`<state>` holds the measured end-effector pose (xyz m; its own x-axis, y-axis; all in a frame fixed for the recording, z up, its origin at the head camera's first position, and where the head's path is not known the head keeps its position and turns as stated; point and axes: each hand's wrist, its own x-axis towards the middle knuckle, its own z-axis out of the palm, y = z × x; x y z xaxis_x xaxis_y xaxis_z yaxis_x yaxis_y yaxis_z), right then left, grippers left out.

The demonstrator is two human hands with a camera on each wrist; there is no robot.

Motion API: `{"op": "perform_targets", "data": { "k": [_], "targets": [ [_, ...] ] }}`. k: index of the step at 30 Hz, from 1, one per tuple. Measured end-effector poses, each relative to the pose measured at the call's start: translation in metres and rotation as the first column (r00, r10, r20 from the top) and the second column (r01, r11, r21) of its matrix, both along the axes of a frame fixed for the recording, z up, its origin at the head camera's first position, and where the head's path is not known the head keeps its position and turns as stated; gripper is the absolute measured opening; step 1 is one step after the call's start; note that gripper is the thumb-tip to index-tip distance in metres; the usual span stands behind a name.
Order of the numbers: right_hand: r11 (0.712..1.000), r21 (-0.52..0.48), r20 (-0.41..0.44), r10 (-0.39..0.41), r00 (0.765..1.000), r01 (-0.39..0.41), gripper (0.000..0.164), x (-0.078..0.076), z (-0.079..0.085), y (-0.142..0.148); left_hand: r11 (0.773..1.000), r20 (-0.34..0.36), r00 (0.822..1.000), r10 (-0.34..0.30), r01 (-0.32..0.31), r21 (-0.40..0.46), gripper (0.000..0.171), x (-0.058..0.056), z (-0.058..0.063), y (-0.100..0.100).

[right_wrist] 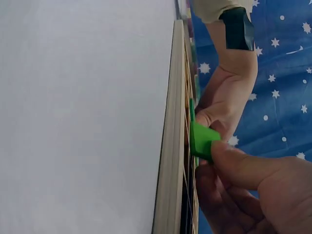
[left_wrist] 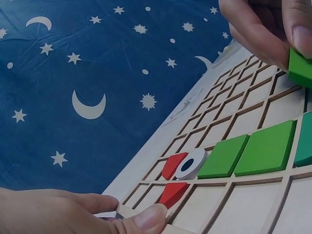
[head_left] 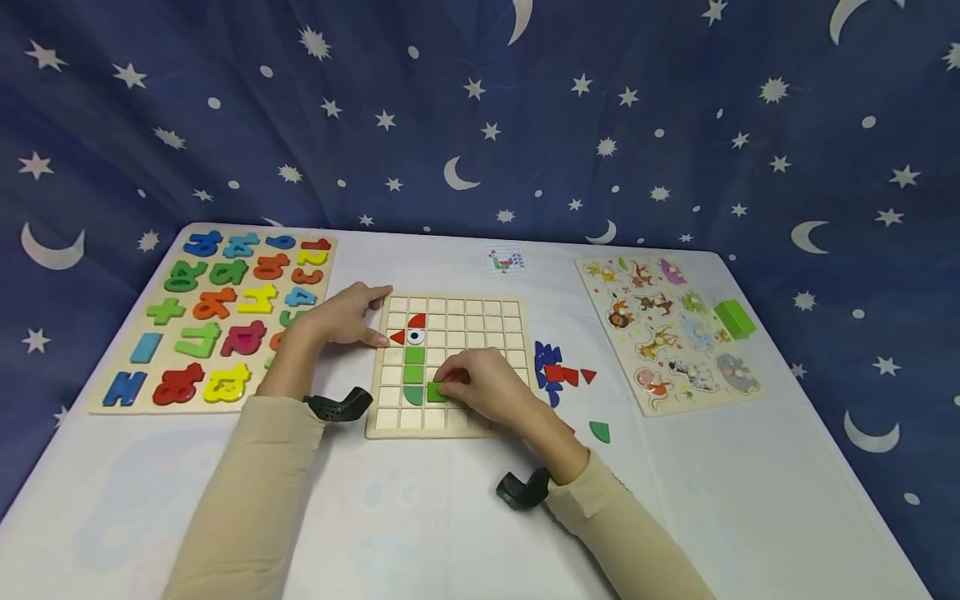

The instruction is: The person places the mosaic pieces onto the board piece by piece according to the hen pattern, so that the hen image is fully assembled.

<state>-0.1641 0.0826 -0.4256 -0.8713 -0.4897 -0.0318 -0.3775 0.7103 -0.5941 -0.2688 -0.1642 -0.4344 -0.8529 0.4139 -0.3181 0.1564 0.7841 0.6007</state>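
Observation:
A wooden grid board [head_left: 487,310] lies at the table's middle. My left hand [head_left: 341,317] steadies its left edge, thumb and index finger spread apart along the frame. On the board sit a red quarter-circle piece [head_left: 417,321], a red triangle [head_left: 397,337], a white eye piece [head_left: 416,337], two light green squares [left_wrist: 265,148] and a darker green quarter-circle piece [head_left: 413,395]. With thumb and fingers my right hand [head_left: 483,383] pinches another green square [right_wrist: 202,139], tilted over a cell just right of the darker green piece. Some right-hand fingers are hidden.
Blue and red pieces [head_left: 552,374] lie right of the board, with a green quarter-circle piece [head_left: 600,431] nearer me. A small pattern card [head_left: 506,260] lies behind it. A number puzzle [head_left: 157,310] stands left, an animal puzzle [head_left: 630,354] and green blocks [head_left: 735,320] right.

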Motion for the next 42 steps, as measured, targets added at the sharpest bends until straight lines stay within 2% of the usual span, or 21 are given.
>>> {"op": "perform_targets", "data": {
  "k": [7, 16, 29, 42],
  "targets": [
    [1.0, 0.018, -0.043, 0.021, 0.999, -0.02, 0.009, 0.0037, -0.0048, -0.0022, 1.0, -0.002, 1.0, -0.003, 0.003, 0.004, 0.096, -0.0003, -0.0035, -0.0008],
    [0.998, 0.066, -0.106, 0.031, 0.994, -0.024, 0.011, 0.0042, -0.0045, -0.0052, 1.0, 0.001, 1.0, 0.002, -0.002, -0.004, 0.095, 0.0014, 0.0017, -0.0008],
    [0.99, 0.134, -0.083, 0.061, 0.995, -0.049, 0.018, 0.0058, -0.0027, -0.0066, 1.0, -0.009, 1.0, -0.003, 0.003, -0.008, 0.093, -0.0004, -0.0024, -0.0004],
    [0.979, 0.193, -0.128, 0.092, 0.987, -0.066, 0.022, 0.0073, -0.0008, -0.0051, 1.0, -0.022, 1.0, -0.011, 0.011, -0.002, 0.094, -0.0005, -0.0012, 0.0005]
  ]
}}
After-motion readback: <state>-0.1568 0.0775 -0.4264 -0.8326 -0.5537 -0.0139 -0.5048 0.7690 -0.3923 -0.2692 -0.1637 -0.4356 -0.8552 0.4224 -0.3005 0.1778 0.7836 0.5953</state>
